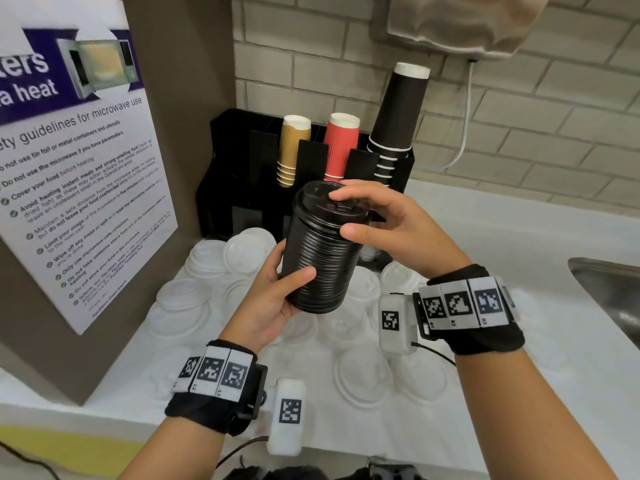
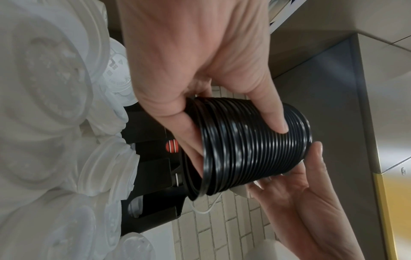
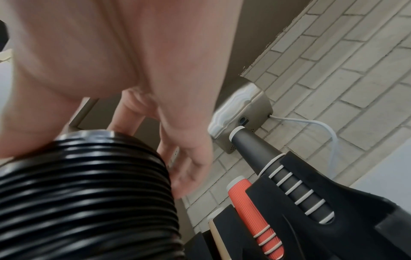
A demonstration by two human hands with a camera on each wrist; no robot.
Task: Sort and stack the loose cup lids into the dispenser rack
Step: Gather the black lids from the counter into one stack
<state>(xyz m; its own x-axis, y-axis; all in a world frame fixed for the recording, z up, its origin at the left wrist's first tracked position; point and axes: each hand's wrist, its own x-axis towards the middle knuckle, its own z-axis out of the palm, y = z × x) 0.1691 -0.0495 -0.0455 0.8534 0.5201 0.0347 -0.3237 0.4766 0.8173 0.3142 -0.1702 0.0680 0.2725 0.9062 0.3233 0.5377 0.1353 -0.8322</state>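
Observation:
A tall stack of black lids [image 1: 322,265] is held in the air, tilted slightly, in front of the black dispenser rack [image 1: 242,174]. My left hand [image 1: 294,289] grips its lower end, thumb across the front; in the left wrist view the thumb [image 2: 278,126] presses the ribbed side of the stack [image 2: 249,146]. My right hand [image 1: 343,214] holds the top, fingers curled over the uppermost lid and thumb against the side. The right wrist view shows the stack [image 3: 84,193] under my palm. Many loose white lids [image 1: 242,251] lie on the counter below.
The rack holds gold cups [image 1: 291,150], red cups [image 1: 341,147] and a tall stack of black cups [image 1: 398,123]. A microwave poster [image 1: 69,168] stands at the left, a steel sink [image 1: 609,292] at the right. A wall dispenser [image 1: 460,26] hangs above.

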